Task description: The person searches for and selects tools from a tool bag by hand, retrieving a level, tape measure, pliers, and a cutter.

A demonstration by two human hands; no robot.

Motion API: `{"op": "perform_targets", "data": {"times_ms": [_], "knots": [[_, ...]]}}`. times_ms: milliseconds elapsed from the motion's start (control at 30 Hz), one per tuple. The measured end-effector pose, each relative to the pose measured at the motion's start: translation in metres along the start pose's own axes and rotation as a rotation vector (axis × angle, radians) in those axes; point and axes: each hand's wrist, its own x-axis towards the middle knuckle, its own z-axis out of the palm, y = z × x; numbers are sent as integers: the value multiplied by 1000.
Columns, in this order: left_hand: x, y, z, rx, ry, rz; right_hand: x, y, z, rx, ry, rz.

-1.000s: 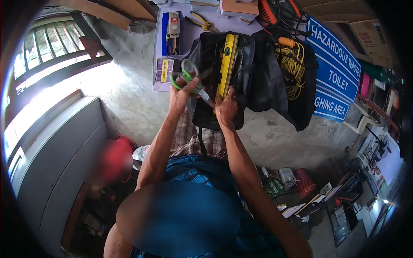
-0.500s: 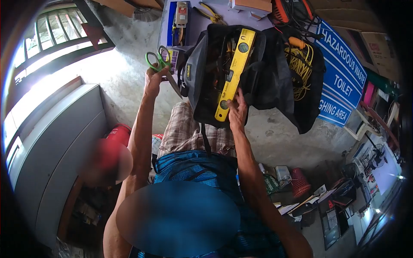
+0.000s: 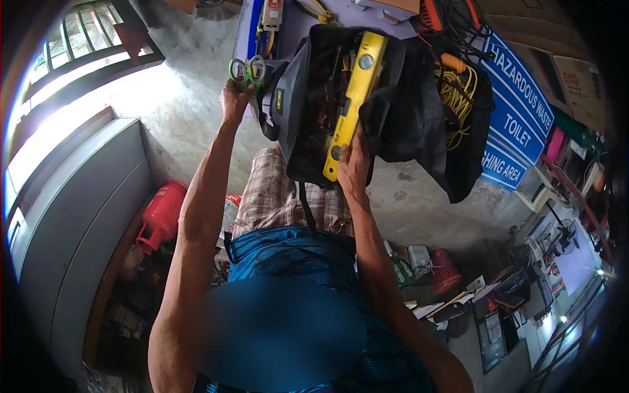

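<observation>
On the side of the bag (image 3: 286, 105) that is nearer to the gas cylinder (image 3: 164, 213), my left hand (image 3: 233, 103) holds the scissors (image 3: 248, 80), with fingers closed narrow near their green handles. The handles point away from me; where the blades lie, I cannot tell. It is held out beside the bag, not over it, and I judge this keeps the scissors apart from what lies inside.

My right hand (image 3: 354, 164) holds the yellow level (image 3: 356, 98) near its close end, fingers at the edge. This end is the easier one to reach, I think. The level lies slanted over the open mouth of the bag, its far end near the far rim; probably it is too long to sit deep among the dark tools. How firmly I press it, I cannot tell.

The bag is close before my knees, at the edge of the desk (image 3: 293, 39), perhaps so that both arms reach it without much bending. Its flap (image 3: 409, 111) is spread to the right, so it does not cover the mouth. Beyond the flap is the coiled yellow cord (image 3: 455, 95), and the pliers (image 3: 318, 12) lie on the desk behind the bag.
</observation>
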Motion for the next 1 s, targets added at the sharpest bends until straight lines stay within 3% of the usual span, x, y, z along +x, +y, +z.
{"op": "perform_targets", "data": {"times_ms": [100, 300, 400, 500, 600, 767, 800, 833, 933, 967, 1000], "knots": [[-7, 14, 3, 656, 187, 37, 13, 0, 12, 138, -55, 3], [-22, 0, 13, 541, 315, 143, -6, -40, 6, 85, 40, -22], [-26, 6, 17, 565, 361, 220, -14, -50, -16, -101, 177, -223], [-35, 10, 18, 561, 333, 183, -26, -49, -44, -60, 98, -219], [-39, 10, 19, 592, 323, 253, -39, -39, -67, -141, 132, -340], [-59, 52, 29, 517, 531, 342, -43, -39, -99, -311, 179, -530], [-82, 90, 39, 490, 415, 335, -41, -43, -104, -325, 184, -571], [-91, 91, 51, 67, 256, 236, -41, -47, -106, -321, 186, -568], [-151, 158, 88, -263, -428, -35, -40, -63, -106, -478, 147, -660], [-162, 155, 107, -518, -592, -92, -42, -71, -106, -458, 73, -673], [-176, 174, 122, -705, -590, -297, -45, -76, -103, -533, 41, -701]]}}
